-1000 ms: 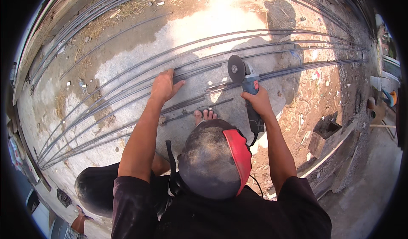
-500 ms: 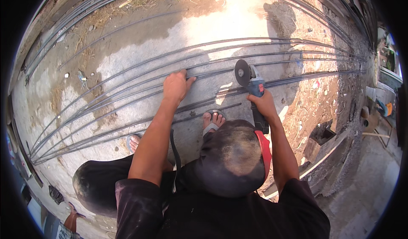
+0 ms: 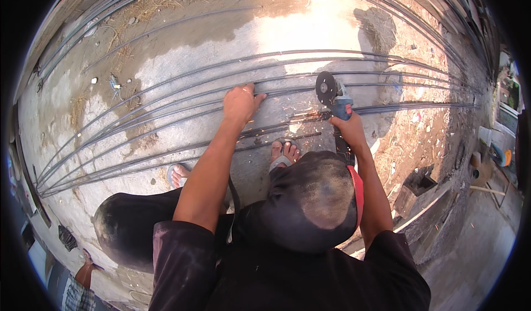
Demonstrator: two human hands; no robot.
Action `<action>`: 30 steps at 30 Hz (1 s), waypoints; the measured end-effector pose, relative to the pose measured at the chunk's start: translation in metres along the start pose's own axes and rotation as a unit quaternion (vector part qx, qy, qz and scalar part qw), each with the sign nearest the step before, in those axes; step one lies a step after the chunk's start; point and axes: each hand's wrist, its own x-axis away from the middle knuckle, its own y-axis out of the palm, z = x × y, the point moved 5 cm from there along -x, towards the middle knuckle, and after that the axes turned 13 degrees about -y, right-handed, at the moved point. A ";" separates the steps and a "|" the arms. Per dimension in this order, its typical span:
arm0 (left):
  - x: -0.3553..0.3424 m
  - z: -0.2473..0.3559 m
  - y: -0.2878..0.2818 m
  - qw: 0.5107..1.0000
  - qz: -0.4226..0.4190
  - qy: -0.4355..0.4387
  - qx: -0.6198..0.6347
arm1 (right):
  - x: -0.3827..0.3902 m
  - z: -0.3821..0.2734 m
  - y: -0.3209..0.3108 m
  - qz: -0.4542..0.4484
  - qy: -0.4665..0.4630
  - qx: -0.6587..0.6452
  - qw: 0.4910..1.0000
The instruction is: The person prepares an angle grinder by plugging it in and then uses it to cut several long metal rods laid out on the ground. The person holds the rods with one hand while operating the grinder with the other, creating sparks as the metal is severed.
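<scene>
An angle grinder [image 3: 343, 112] with a dark cutting disc [image 3: 327, 89] is held in my right hand [image 3: 349, 129], fingers wrapped round its body. The disc stands against a long thin steel bar [image 3: 290, 91], one of several lying side by side across the ground. Orange sparks fly down and left past my foot. Farther left, my left hand [image 3: 240, 105] is closed over the steel bars, its thumb on the near side; its other fingertips are partly hidden.
My sandalled foot [image 3: 283, 153] is close to the sparks and the nearer bars. More bars [image 3: 381, 4] lie along the far side. At the right are a wooden box [image 3: 416, 185] and white buckets [image 3: 489, 136]. Another person's arm [image 3: 86, 272] shows at lower left.
Sparks now fly from the grinder, where none showed before. The grinder has come down slightly toward the bars. My view has shifted a little; my left hand stays on the bars.
</scene>
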 end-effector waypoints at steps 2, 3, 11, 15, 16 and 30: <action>0.000 -0.001 -0.002 1.000 0.002 -0.002 0.001 | -0.006 0.006 0.001 0.008 -0.013 0.030 0.999; 0.000 0.000 -0.003 1.000 0.003 -0.002 0.002 | -0.009 0.011 0.000 0.013 -0.019 0.046 0.999; 0.003 0.000 -0.004 1.000 -0.006 -0.015 0.000 | -0.021 0.021 0.000 0.002 -0.042 0.039 0.998; 0.006 0.000 -0.005 1.000 0.011 -0.009 0.005 | -0.024 0.023 -0.001 -0.006 -0.024 0.035 0.999; 0.005 -0.001 -0.005 1.000 0.008 -0.011 0.006 | -0.025 0.021 -0.001 -0.010 -0.033 0.029 0.999; 0.002 0.001 -0.005 0.999 -0.029 -0.024 -0.002 | -0.012 0.019 -0.005 -0.023 -0.074 0.045 0.996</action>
